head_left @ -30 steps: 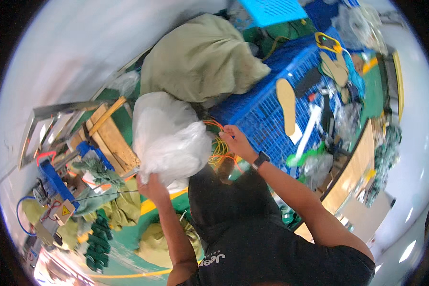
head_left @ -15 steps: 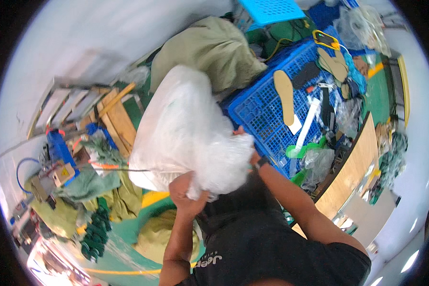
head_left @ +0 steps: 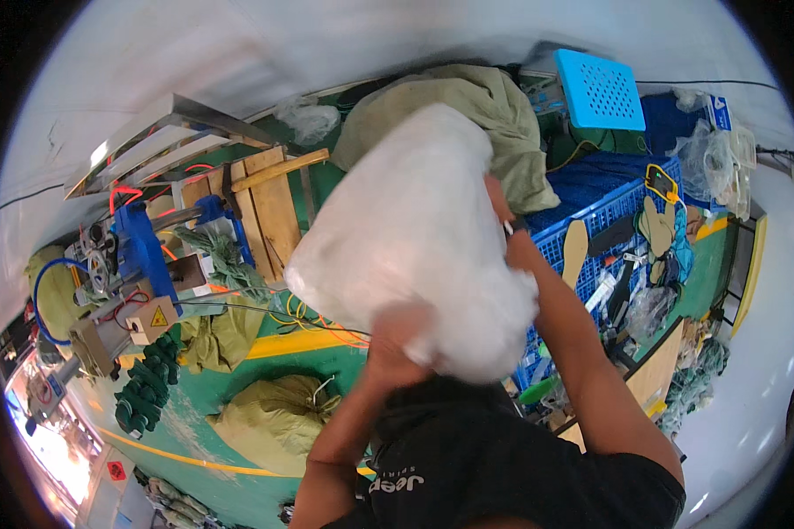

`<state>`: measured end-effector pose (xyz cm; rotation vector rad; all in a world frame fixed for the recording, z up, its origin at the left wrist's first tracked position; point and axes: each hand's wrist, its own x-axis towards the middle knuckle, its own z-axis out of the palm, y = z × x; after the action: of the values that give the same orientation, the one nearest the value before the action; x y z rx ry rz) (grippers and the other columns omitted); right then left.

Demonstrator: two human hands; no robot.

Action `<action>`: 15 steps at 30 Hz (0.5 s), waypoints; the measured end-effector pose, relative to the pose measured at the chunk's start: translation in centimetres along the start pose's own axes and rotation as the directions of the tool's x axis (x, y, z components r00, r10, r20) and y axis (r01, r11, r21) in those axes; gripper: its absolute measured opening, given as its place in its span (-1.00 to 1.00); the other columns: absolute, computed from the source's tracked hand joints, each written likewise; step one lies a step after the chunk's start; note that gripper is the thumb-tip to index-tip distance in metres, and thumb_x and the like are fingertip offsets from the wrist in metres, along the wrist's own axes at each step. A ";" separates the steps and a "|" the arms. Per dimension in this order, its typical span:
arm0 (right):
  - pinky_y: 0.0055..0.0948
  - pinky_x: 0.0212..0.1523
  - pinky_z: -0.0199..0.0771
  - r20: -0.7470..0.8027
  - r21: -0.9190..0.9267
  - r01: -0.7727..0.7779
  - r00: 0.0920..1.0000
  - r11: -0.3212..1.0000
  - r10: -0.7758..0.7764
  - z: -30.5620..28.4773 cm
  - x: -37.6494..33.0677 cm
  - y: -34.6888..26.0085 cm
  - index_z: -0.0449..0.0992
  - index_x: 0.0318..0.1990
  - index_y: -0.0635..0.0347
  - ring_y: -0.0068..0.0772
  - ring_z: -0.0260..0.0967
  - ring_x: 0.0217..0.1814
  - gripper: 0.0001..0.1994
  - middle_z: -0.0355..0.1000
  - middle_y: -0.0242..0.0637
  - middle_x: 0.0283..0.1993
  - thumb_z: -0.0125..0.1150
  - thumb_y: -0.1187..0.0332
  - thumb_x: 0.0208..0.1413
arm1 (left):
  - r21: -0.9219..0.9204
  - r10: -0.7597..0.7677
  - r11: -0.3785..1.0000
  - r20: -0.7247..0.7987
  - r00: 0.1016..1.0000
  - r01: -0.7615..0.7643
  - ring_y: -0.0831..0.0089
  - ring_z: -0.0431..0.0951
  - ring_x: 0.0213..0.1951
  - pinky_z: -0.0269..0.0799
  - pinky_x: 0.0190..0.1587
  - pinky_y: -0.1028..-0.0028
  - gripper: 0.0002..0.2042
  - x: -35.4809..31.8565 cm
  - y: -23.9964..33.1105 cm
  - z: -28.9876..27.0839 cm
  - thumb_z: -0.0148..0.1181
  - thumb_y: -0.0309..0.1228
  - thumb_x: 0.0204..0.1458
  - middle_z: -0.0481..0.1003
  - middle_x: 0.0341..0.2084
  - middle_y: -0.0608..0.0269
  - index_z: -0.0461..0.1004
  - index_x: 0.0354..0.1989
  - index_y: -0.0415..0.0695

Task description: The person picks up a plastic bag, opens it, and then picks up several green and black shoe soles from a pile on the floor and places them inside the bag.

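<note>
A big white plastic bag (head_left: 410,229), full and bulging, is lifted up in front of me. My left hand (head_left: 395,339) grips its bunched lower end. My right hand (head_left: 505,231) holds its right side near the top. The bag hides much of the blue plastic crate (head_left: 591,216) behind it. The motion blurs the bag's surface.
An olive green sack (head_left: 468,115) leans at the back. The blue crate holds shoe insoles and loose parts. A blue machine (head_left: 137,256) with wires stands at the left beside wooden boards (head_left: 269,207). Another green sack (head_left: 273,419) lies on the green floor. A light blue stool (head_left: 600,88) stands behind.
The white bag has come up off the floor and toward my head. Both hands now hold it; a second ago my right hand reached toward the crate.
</note>
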<state>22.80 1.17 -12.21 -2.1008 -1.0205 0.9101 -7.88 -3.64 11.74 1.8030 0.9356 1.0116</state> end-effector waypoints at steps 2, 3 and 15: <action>-0.15 -0.17 0.29 -0.028 -0.369 0.390 0.903 0.844 -0.430 -3.3 4.5 -1.4 0.38 -0.07 0.24 -0.03 0.31 -0.19 -0.71 0.39 -0.03 -0.28 -0.06 0.38 0.03 | 0.132 -0.052 0.988 -0.174 0.983 0.076 0.13 0.44 -0.26 0.34 -0.19 0.25 -0.64 2.0 -4.3 -1.3 0.18 -0.42 -0.35 0.44 -0.33 0.09 0.40 -0.26 -0.19; -0.15 -0.17 0.29 -0.003 -0.551 0.549 0.752 0.628 -0.659 -5.1 6.0 -3.5 0.38 -0.06 0.23 -0.02 0.31 -0.19 -0.70 0.39 -0.03 -0.27 -0.06 0.38 0.04 | 0.227 -0.078 0.964 -0.265 0.961 0.141 0.13 0.44 -0.23 0.33 -0.14 0.22 -0.61 2.7 -6.7 -2.8 0.14 -0.44 -0.32 0.43 -0.29 0.07 0.38 -0.20 -0.22; -0.51 -0.23 0.37 -0.438 0.741 0.494 0.869 0.455 -0.232 -20.6 -7.7 -31.3 0.43 -0.19 0.31 -0.51 0.36 -0.25 -0.80 0.43 -0.33 -0.26 0.01 0.41 0.07 | -0.656 -0.432 0.744 -0.333 0.838 0.123 0.22 0.52 -0.20 0.53 -0.19 0.29 -0.58 13.0 -2.8 -3.7 -0.09 -0.65 -0.19 0.43 -0.20 0.04 0.30 -0.03 -0.31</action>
<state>22.98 5.84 25.79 -1.0541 -0.6295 0.6442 -6.64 9.94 13.77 0.8386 0.9755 1.3821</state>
